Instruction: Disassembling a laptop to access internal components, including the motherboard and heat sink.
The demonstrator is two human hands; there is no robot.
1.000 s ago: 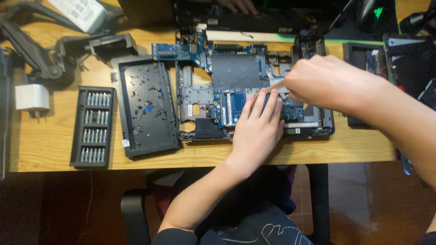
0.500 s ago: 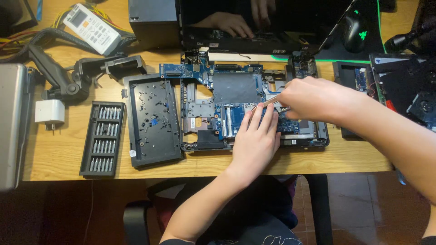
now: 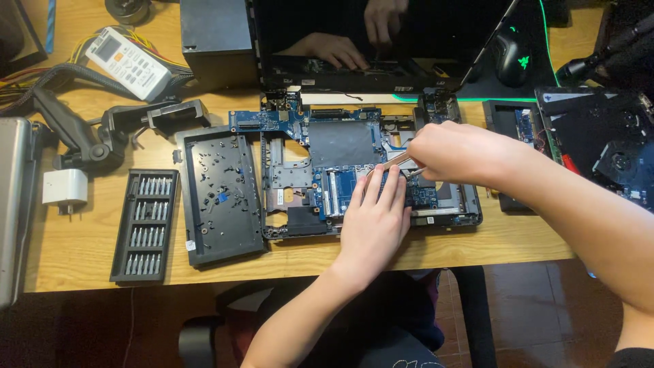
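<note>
**Tweezers at work inside an opened laptop**

Head view: the left hand [image 3: 373,221] lies flat, fingers together, on the laptop chassis [image 3: 300,184] at the desk's near edge; the right hand [image 3: 453,153] pinches metal tweezers [image 3: 395,162]. A slip could scratch the blue circuit board [image 3: 337,191].

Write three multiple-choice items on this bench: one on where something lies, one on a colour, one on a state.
1. Where is the bit case?
A. left of the base cover
B. on the open laptop
C. under the mouse

2. What colour is the laptop's circuit board?
A. red
B. blue
C. white

3. What is the right hand doing?
A. resting empty on the desk
B. holding tweezers over the board
C. gripping the mouse

Answers: 1 A, the case lies beside the cover's left edge. 2 B, the bare board shows blue. 3 B, thin metal tips stick out from its fingers beside the left hand.
</note>
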